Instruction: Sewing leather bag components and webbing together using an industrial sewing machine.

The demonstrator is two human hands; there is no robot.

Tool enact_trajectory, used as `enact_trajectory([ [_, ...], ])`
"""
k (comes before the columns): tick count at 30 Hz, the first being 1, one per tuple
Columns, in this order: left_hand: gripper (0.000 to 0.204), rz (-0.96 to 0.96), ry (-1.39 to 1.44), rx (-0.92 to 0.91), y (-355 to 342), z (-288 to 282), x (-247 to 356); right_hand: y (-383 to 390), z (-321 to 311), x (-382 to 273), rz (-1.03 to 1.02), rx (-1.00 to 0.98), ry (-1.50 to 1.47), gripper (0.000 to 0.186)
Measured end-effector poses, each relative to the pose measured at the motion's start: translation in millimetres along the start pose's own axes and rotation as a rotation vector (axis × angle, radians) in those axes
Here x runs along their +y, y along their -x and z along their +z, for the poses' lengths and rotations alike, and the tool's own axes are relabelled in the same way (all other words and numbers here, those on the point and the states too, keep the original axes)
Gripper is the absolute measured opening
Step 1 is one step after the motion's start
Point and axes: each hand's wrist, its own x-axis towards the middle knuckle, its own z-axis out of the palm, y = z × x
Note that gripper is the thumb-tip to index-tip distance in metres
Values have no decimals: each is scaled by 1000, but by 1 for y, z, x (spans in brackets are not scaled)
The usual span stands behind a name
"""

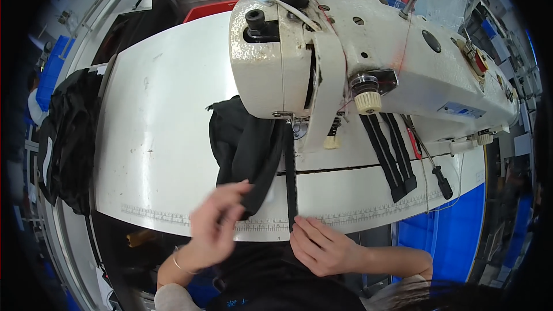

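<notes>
By the right grip (322,247) the strip (291,190) is pinched, its length laid straight ahead to the machine (380,46), while the blurred left grip (214,219), nearer the cloth (245,144), cannot be judged.

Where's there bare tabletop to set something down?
Widest: the left side of the white tabletop, between the bundled black fabric and the loose black cloth. A smaller patch lies between the narrow black strip and the paired black bands. Crowded: under the white sewing machine, and beside the black-handled screwdriver.
</notes>
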Motion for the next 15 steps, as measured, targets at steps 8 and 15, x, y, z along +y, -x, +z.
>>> enact_trajectory([
  [8, 7, 251, -155, -160, -91, -50, -15, 4, 3, -1, -70, -42, 92, 23],
  [15, 16, 947, -756, -470, 14, 14, -2, 5, -3, -5, 17, -53, -20, 26],
])
